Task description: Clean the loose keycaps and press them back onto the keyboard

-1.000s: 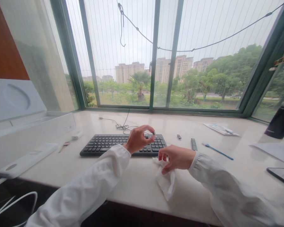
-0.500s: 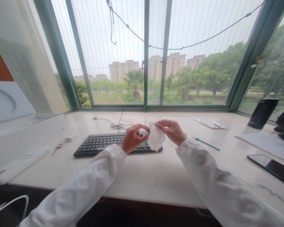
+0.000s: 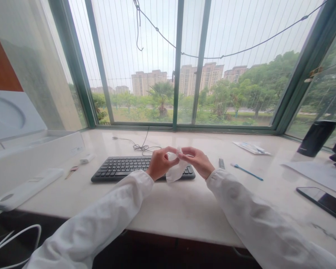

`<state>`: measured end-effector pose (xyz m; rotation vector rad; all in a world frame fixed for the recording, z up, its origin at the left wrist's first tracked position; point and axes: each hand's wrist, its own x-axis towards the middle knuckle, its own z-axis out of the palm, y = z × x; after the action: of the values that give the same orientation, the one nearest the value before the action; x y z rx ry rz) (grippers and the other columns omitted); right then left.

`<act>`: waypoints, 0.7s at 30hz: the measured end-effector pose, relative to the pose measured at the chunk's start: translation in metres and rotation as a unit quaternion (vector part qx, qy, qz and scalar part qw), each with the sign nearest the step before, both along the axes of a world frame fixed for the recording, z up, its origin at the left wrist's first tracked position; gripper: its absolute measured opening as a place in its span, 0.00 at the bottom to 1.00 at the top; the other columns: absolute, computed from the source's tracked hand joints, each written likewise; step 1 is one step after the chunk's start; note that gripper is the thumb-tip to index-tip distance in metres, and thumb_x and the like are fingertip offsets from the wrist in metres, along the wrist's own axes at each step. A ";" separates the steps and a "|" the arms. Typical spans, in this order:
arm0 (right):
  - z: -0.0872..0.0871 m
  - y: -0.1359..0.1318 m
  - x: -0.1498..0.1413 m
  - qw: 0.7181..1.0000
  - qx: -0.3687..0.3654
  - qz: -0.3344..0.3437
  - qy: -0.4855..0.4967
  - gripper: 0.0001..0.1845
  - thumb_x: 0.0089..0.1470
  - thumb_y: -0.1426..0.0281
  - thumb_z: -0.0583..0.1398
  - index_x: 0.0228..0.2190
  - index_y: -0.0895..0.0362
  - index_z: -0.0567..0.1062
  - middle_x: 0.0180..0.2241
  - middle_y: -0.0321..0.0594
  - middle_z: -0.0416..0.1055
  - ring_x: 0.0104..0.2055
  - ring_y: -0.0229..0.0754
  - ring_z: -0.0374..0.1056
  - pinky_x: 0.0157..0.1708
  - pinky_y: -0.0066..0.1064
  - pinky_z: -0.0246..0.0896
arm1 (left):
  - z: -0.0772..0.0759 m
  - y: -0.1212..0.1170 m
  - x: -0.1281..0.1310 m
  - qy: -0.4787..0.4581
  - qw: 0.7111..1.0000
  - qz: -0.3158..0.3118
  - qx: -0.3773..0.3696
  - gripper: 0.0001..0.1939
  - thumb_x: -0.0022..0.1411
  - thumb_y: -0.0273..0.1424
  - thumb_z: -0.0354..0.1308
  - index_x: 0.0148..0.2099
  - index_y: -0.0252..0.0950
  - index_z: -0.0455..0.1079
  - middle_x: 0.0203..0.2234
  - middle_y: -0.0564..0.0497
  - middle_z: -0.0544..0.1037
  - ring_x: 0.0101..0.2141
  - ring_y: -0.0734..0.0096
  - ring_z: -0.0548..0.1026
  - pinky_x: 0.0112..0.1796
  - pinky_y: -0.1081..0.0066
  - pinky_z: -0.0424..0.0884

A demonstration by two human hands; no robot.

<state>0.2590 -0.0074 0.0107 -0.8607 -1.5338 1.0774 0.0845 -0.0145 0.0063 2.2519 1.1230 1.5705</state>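
Pinching white tissue [image 3: 174, 174] at its top, between fingertips of left grip [image 3: 159, 164] and right grip [image 3: 199, 161], probably to steady such limp paper while letting the rest hang. Impossible to see inside the folds. Under and left of the grips, on the table [image 3: 182, 216], a keyboard [image 3: 120, 169], apparently set back for working room.

A loose, white, long cloth sleeve [image 3: 100, 222] covers the left arm, its surface matte, plain and softly creased, with a gathered white cuff [image 3: 144, 178] ending at the wrist. A matching baggy white right sleeve [image 3: 254, 216] wrinkles lengthwise. Both the left hand [image 3: 159, 163] and right hand [image 3: 199, 161] are bare.
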 end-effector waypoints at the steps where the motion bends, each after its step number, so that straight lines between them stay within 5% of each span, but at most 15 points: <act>1: -0.001 0.000 -0.001 1.000 -0.004 0.006 -0.002 0.25 0.36 0.56 0.70 0.34 0.59 0.78 0.35 0.43 0.77 0.38 0.45 0.71 0.41 0.36 0.64 | -0.001 0.001 0.000 0.003 1.000 0.005 0.006 0.08 0.54 0.36 0.63 0.36 0.38 0.75 0.25 0.57 0.79 0.15 0.85 0.61 0.18 0.80 0.59; 11: 0.003 -0.001 -0.001 0.999 0.010 0.004 0.034 0.23 0.39 0.52 0.68 0.30 0.59 0.79 0.29 0.42 0.77 0.31 0.42 0.69 0.35 0.34 0.63 | 0.001 -0.005 0.004 -0.021 1.000 -0.011 0.001 0.09 0.54 0.36 0.63 0.36 0.38 0.74 0.30 0.56 0.80 0.15 0.86 0.58 0.17 0.80 0.56; 21: -0.001 -0.001 -0.003 0.989 0.105 -0.087 -0.060 0.21 0.48 0.51 0.62 0.34 0.57 0.76 0.30 0.43 0.76 0.33 0.44 0.70 0.33 0.34 0.65 | 0.004 -0.006 0.005 -0.013 1.000 -0.012 -0.017 0.11 0.56 0.39 0.62 0.38 0.38 0.75 0.34 0.54 0.80 0.16 0.85 0.58 0.18 0.79 0.58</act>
<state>0.2558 -0.0084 0.0101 -0.9081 -1.6068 0.7347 0.0896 -0.0207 0.0098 2.2085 1.1019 1.5556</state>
